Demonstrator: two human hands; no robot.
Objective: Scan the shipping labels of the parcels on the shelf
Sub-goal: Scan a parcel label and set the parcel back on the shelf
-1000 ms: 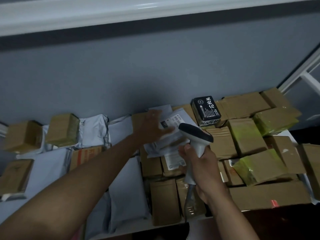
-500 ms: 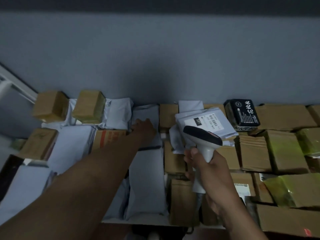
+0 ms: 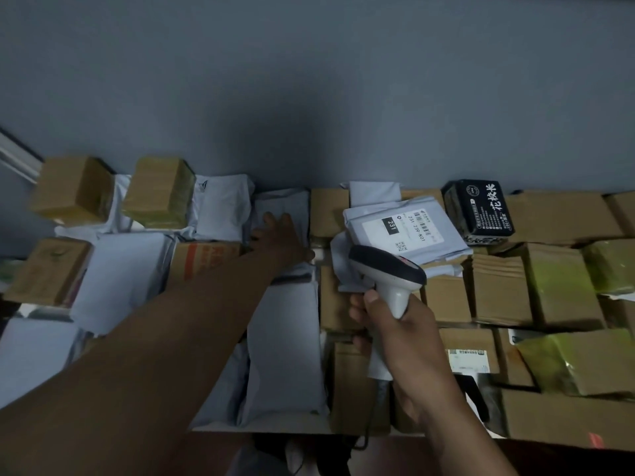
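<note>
A shelf is packed with brown cardboard parcels and grey mailer bags. My right hand (image 3: 400,338) grips the handle of a white barcode scanner (image 3: 390,274) with a dark head. Just beyond the scanner lies a grey mailer bag (image 3: 409,231), its white shipping label marked 231 facing up. My left hand (image 3: 280,237) reaches far back and rests with straight fingers on another grey mailer bag (image 3: 283,209) near the wall. No label shows on that bag.
A black printed box (image 3: 479,211) stands against the grey wall (image 3: 309,97) at the back right. Yellow-taped parcels (image 3: 556,273) fill the right side, small brown boxes (image 3: 74,188) the back left. The shelf's front edge (image 3: 261,427) runs along the bottom.
My left hand let go of the labelled grey bag and moved left onto a bag by the wall. The camera turned left and down. The scanner stayed pointed at the labelled bag.
</note>
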